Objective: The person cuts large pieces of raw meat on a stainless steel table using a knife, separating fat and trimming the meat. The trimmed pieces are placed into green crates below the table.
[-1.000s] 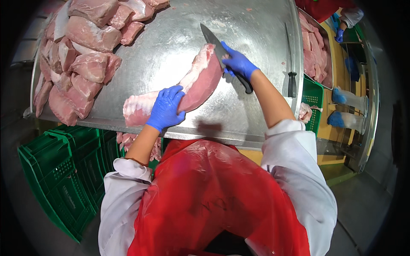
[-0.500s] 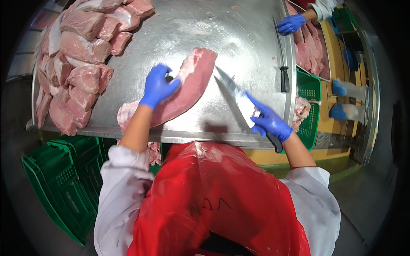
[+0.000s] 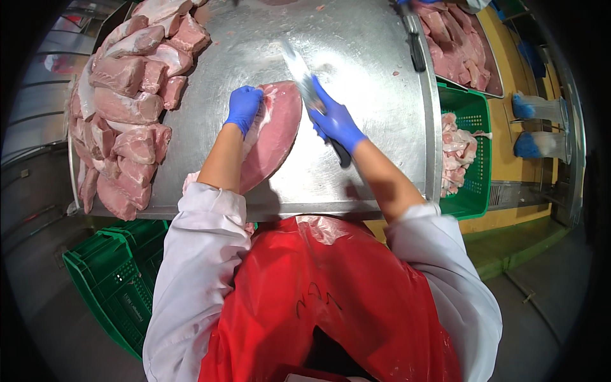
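A long pale-pink slab of raw meat (image 3: 275, 140) lies on the metal table (image 3: 363, 51), with whitish fat along its left side. My left hand (image 3: 244, 108), in a blue glove, is closed in a fist against the slab's upper left edge; what its fingers hold is hidden. My right hand (image 3: 337, 124), gloved in blue too, grips a knife (image 3: 298, 71) with a broad blade and a black handle. The index finger stretches along the blade. The blade, blurred at its tip, points up and left beside the slab's far right edge.
Many raw meat pieces (image 3: 127, 108) are heaped at the left. At the right stand a green crate (image 3: 482, 153) with trimmings (image 3: 455, 156) and a metal tray (image 3: 496, 79) of meat. Another black-handled knife (image 3: 417, 54) lies by a co-worker's blue glove, cut off at the top.
My right hand has brought the knife up and left, close to the slab. My left hand has closed further at the slab's edge; a dark thing showed between its fingers before.
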The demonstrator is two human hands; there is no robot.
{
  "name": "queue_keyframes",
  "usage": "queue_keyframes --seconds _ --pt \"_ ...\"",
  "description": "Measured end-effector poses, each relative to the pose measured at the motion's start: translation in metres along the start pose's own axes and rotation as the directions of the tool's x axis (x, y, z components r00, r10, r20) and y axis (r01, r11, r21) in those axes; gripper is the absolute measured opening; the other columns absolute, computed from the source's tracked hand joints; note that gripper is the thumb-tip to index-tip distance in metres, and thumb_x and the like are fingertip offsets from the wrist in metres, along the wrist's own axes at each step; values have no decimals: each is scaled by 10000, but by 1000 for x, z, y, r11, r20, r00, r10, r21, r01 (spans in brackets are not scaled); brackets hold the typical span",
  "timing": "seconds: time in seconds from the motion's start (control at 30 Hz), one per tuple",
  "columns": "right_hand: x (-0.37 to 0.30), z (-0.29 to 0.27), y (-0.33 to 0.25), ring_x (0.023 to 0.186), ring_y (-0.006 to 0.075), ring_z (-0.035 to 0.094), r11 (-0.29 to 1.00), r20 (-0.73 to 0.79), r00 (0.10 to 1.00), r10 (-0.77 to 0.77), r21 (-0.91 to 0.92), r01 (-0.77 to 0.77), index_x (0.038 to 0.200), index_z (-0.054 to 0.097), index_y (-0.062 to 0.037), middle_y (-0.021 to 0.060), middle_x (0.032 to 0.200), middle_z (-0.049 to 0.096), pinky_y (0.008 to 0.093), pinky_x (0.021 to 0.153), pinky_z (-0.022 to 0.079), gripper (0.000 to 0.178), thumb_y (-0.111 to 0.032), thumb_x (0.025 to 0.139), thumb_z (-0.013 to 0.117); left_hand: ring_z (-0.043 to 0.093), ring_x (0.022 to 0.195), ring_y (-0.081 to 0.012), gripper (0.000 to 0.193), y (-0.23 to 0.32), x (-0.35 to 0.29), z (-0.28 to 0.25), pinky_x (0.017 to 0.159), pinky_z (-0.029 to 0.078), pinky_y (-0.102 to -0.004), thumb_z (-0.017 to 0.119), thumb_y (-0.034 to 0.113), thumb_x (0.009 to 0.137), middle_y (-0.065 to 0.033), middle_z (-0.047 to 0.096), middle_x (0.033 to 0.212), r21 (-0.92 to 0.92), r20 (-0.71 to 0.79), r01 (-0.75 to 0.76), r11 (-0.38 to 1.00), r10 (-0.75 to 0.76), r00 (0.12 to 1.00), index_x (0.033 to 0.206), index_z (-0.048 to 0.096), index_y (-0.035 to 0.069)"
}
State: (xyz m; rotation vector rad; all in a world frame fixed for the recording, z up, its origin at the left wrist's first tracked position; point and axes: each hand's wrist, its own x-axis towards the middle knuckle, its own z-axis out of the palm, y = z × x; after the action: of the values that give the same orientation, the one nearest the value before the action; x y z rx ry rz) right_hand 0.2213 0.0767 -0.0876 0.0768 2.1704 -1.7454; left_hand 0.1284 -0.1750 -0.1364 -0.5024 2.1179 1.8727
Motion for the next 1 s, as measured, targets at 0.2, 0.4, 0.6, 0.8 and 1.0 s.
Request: queue_keyframes --seconds 0.2,0.4,0.6,0.8,1.0 --pt "95 13 -19 603 199 668 913 335 942 -17 -378 151 1620 196 -379 106 747 674 360 587 586 702 -244 998 492 619 621 -165 212 21 -23 19 579 486 -338 691 171 883 -103 687 700 395 -110 -76 916 129 986 747 687 9" --pt "28 -58 -18 500 135 615 956 585 784 207 -292 -34 1615 230 -382 64 676 619 289 483 563 784 -52 947 471 668 672 -239 247 32 -36 15 657 527 -373 700 214 866 -162 694 727 473 -156 -94 876 188 970 798 680 -23" --pt "88 9 -23 496 136 598 998 562 825 64 -52 -43 1628 159 -384 48 692 600 309 465 566 814 -77 948 486 700 706 -320 261 55 -33 25 685 540 -412 720 224 826 -230 708 790 673 -18 -225 705 319 947 826 685 -35" --pt "39 -41 39 515 157 639 990 695 719 20 86 -110 1638 170 -291 115 758 649 303 466 583 844 45 921 463 675 708 -171 178 50 15 -12 659 523 -324 674 150 897 -110 715 771 549 77 -230 804 226 971 835 680 -16" --pt "52 16 -12 517 131 549 980 590 807 39 134 -146 1651 108 -247 84 754 611 303 469 518 819 -56 967 517 664 714 -165 153 82 5 19 669 516 -306 652 122 908 -98 704 772 530 178 -194 825 115 977 871 677 -25"
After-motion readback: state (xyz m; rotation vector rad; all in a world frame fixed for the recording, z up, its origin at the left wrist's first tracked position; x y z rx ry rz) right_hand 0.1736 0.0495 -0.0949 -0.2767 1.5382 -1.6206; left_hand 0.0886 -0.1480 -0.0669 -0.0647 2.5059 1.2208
